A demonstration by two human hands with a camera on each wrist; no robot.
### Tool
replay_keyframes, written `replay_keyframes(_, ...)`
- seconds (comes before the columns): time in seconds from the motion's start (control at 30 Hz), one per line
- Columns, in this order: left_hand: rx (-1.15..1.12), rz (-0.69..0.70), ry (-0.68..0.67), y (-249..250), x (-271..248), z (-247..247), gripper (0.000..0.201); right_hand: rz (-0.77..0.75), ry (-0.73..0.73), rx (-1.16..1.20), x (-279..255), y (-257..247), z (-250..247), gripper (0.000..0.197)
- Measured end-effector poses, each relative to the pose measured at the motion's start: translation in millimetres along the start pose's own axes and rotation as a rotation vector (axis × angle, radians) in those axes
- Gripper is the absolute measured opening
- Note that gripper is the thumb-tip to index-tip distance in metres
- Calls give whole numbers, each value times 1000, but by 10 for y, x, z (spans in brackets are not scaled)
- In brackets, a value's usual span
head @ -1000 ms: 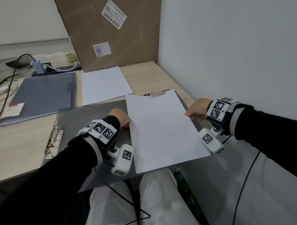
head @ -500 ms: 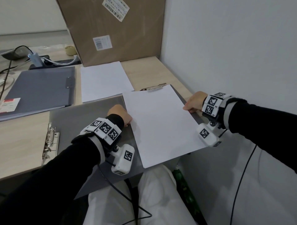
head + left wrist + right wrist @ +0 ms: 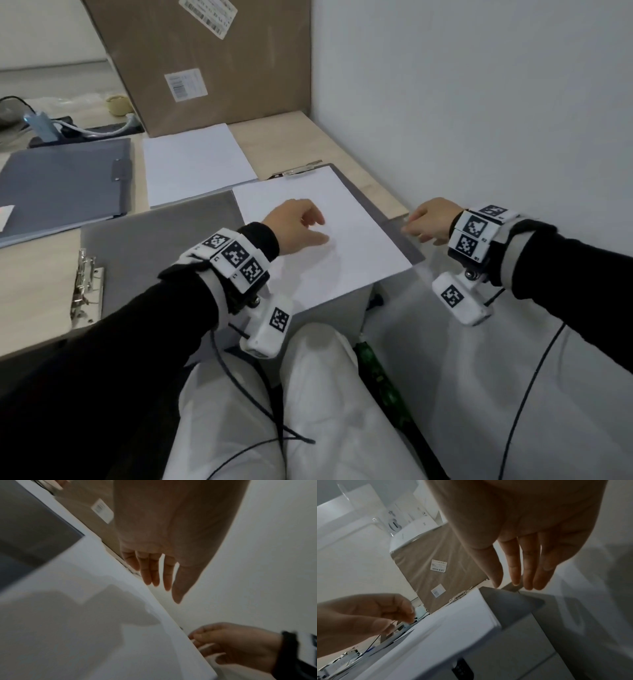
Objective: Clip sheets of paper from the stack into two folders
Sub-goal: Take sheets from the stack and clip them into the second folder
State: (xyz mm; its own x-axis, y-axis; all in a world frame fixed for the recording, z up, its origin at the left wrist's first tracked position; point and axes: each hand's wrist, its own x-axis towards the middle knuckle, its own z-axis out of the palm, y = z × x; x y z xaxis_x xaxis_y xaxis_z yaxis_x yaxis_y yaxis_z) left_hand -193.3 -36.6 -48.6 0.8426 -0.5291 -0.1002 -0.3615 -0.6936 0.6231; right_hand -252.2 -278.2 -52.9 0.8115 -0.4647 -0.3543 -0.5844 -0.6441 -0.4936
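White paper, a single sheet (image 3: 318,236), now lies flat in the right half of the open grey folder (image 3: 161,246), its top edge under the metal clip (image 3: 298,170) at the far end; a second ago both hands pinched its side edges, and both have since let go. The left hand (image 3: 294,228) has moved in over the middle of the sheet, grip released, fingers loosely extended above the paper. The right hand (image 3: 430,219) hovers just off the folder's right edge, grip also released and holding nothing. Beyond the left hand the paper stack (image 3: 195,164) rests on the bench (image 3: 34,274), and further left lies the closed blue folder (image 3: 61,185). A second clip (image 3: 85,287) sits on the open folder's left flap.
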Motion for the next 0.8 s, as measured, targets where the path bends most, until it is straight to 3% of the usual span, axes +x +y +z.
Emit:
replay_keyframes(0.07, 64, 101, -108, 171, -89, 210, 41, 40, -40, 8, -78, 113, 82, 34)
replay_keyframes(0.2, 251, 164, -222, 378, -161, 555, 65, 73, -105, 141, -174, 264, 236, 25)
replay_keyframes(0.27, 347, 173, -202, 426, -161, 680, 71, 75, -123, 171, -193, 289, 274, 15)
replay_keyframes(0.43, 401, 159, -109, 401, -112, 825, 70, 59, -100, 232, -175, 309, 299, 22)
replay_keyframes(0.57, 393, 133, -58, 370, -88, 838, 69, 57, -74, 281, -154, 326, 284, 12)
replay_keyframes(0.8, 425, 120, -71, 367, -60, 829, 70, 49, -111, 274, -197, 326, 265, 10)
